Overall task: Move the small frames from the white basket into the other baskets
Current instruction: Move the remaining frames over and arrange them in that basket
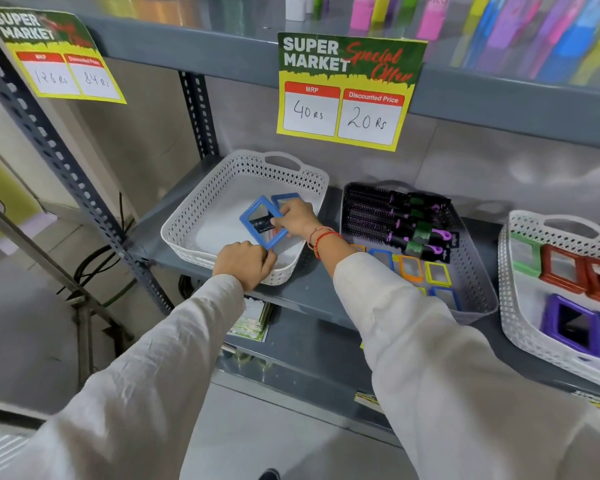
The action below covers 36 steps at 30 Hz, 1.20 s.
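A white basket [201, 216] stands at the left of the grey shelf. Over it both hands hold one blue-rimmed small frame [253, 211], tilted up off the basket floor. My left hand [245, 263] pinches its near corner, and my right hand [297, 218] grips its right side. A second blue frame [284, 199] lies behind, partly hidden by my right hand. The grey basket [478, 289] to the right holds small orange, yellow and blue frames [409, 268] in front of hairbrushes.
Packaged black hairbrushes [399, 220] fill the back of the grey basket. Another white basket [520, 327] at the far right holds larger green, red and purple frames. A price sign [347, 91] hangs from the shelf above. A metal upright [59, 161] stands at the left.
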{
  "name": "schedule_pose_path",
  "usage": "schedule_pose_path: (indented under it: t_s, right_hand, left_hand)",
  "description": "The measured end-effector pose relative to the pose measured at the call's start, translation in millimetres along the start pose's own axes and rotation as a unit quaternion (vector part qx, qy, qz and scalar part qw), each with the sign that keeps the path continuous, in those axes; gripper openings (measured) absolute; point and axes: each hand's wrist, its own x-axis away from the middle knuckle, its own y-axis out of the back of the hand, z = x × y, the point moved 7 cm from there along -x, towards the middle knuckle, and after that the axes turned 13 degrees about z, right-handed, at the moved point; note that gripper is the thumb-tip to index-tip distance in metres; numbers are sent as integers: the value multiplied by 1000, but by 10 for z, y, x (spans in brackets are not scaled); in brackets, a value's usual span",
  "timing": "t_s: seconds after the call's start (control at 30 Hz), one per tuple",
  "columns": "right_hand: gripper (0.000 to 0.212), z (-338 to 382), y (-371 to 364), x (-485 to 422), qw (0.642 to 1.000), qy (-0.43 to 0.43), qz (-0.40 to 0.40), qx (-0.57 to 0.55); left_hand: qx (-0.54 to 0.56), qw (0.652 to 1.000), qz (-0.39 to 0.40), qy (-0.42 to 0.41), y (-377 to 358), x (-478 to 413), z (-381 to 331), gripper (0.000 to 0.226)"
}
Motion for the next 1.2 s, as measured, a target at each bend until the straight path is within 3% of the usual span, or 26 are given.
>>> schedule_pose_path:
  t_s: [0.1, 0.2, 0.3, 0.4, 0.53, 0.73, 0.83, 0.97, 1.07, 1.2]
  right_hand:
    - [17, -55, 143, 137, 996, 6, -37, -81]
    - [31, -131, 330, 317, 988, 6, -70, -139]
    - [31, -223, 573, 549, 982, 12, -85, -169]
    - [14, -402, 839, 773, 978, 2, -105, -179]
    - [12, -774, 1245, 1126, 964, -16, -164, -207]
    - [36, -1534, 1930, 1889, 942, -64, -248, -217]
    - [31, -1952, 2223, 2341, 925, -97, -293, -221]
    - [9, -2511, 2416, 2885, 901, -148, -332, -236]
    - [32, -2926, 2434, 3185, 879, -192, -367, -236]
    - [44, -3185, 2363, 3371, 865, -241, -395, -194]
  left_hand:
    - [5, 1000, 0, -2, -4, 0, -7, 52]
    - [43, 999, -5, -1, 26, -20, 4, 51]
    - [104, 994, -26, 10, 155, -39, -33, 51]
    - [133, 990, -54, 0, 367, -61, -238, 52]
    - [162, 982, -89, -35, 678, -133, -753, 49]
    - [190, 972, -95, -98, 968, -212, -1698, 47]
    - [206, 968, -79, -116, 1007, -228, -2137, 45]
    - [238, 960, -39, -140, 967, -243, -2711, 39]
    - [272, 950, -3, -154, 886, -242, -3128, 36]
    - [321, 932, 33, -168, 749, -240, -3528, 34]
